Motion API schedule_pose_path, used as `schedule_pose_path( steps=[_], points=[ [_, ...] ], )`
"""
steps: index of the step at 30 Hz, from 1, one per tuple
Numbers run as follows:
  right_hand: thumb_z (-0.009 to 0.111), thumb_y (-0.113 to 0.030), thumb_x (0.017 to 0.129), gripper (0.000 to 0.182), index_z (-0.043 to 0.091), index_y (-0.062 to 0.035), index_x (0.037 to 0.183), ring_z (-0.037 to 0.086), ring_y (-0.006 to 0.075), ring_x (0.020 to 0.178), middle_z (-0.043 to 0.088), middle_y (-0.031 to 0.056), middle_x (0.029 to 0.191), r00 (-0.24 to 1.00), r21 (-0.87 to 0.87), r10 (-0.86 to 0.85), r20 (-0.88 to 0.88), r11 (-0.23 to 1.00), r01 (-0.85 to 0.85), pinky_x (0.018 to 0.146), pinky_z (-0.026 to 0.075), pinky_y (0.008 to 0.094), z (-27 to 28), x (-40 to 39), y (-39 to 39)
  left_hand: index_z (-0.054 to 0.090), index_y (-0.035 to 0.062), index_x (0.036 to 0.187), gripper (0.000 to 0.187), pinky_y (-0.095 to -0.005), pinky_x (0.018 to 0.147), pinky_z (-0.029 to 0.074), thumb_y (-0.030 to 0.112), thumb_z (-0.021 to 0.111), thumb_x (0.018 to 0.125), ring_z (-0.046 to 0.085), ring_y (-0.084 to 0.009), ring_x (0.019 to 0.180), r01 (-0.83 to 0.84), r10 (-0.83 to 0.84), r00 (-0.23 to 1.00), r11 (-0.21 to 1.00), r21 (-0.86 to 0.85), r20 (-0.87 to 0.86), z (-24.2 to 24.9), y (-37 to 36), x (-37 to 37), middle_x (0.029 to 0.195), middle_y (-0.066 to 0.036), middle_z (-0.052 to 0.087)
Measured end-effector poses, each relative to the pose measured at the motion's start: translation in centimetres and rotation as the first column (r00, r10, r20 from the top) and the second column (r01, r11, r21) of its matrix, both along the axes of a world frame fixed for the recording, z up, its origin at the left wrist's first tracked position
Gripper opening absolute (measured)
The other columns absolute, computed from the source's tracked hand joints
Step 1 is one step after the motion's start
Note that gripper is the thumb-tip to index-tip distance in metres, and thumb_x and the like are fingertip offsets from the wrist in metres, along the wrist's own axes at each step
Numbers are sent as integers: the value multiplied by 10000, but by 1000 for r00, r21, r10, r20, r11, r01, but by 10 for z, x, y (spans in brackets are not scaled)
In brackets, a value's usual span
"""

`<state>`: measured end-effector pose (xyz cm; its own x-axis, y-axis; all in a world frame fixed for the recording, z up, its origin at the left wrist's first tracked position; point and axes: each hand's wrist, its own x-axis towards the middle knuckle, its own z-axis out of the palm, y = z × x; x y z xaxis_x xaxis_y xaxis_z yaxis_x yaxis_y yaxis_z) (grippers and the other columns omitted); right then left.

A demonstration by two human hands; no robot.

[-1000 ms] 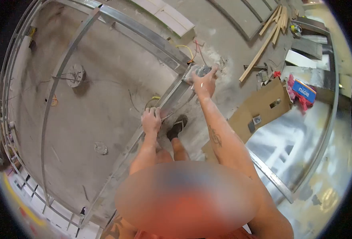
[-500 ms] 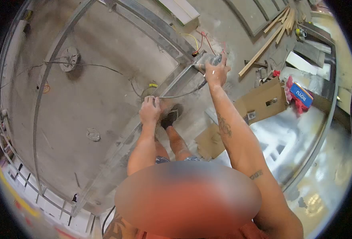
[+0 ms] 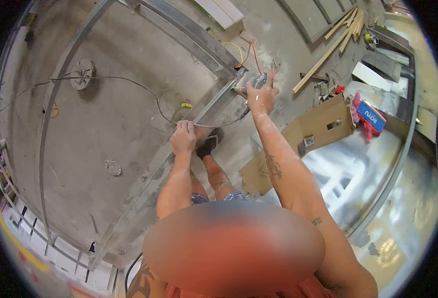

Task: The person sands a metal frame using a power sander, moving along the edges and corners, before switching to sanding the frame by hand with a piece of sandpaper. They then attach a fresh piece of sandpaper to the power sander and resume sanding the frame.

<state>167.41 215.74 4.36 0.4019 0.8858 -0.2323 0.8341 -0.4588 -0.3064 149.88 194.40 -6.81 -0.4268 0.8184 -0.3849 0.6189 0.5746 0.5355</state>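
My right hand is wrapped around a corded electric sander, near the corner of a grey metal frame. The sander's base rests against the rail there. Its dark power cord curves back from the tool toward my left hand. That hand is closed over the same rail, nearer my body, with the cord passing right at its fingers. White dust marks the back of my right hand.
The long frame bars enclose dusty floor with a round spool and a trailing cable. To the right lie a cardboard box, a blue ROYU box, wood strips and metal offcuts. Red and yellow wires lie beyond the corner.
My right hand and the sander have shifted slightly left and toward me along the frame's corner, and more of the sander's body shows. My left hand keeps its place on the rail.
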Motion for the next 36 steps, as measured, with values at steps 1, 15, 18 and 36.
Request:
schedule_pose_path(
  steps=[1,15,18,36],
  points=[
    [777,-370,799,830,402,-244,1528,646,504,1098,473,325,1344,999,-25,-23,33,999,24,904,569,524,0,0,5,669,134,1123,366,-535,786,549,417,442,1076,703,-404,911,0,0,1000,1000,-4,6,0,0,1,1138,-89,693],
    [800,-393,796,814,412,-269,1500,636,501,1080,497,294,1295,964,-61,256,74,966,-252,920,551,540,-10,31,-8,660,143,1071,340,-541,753,557,389,426,1076,698,-403,877,-10,10,1000,999,-34,1,-5,-3,-1,1079,-86,675],
    [823,-371,778,788,446,-295,1465,631,497,1073,515,273,1246,917,10,395,63,918,-396,916,551,543,-12,39,9,660,145,1073,335,-540,755,557,385,427,1075,698,-399,875,-10,10,1000,1000,-16,-8,-2,-2,0,1085,-86,674],
    [853,-110,706,749,549,-183,1387,581,450,1182,519,197,1224,457,-213,841,-289,409,-887,1035,511,476,26,59,66,672,145,1061,311,-507,754,563,366,452,1067,703,-368,868,-19,19,999,1000,9,-40,-1,-2,-1,1055,-77,690]
  ],
)
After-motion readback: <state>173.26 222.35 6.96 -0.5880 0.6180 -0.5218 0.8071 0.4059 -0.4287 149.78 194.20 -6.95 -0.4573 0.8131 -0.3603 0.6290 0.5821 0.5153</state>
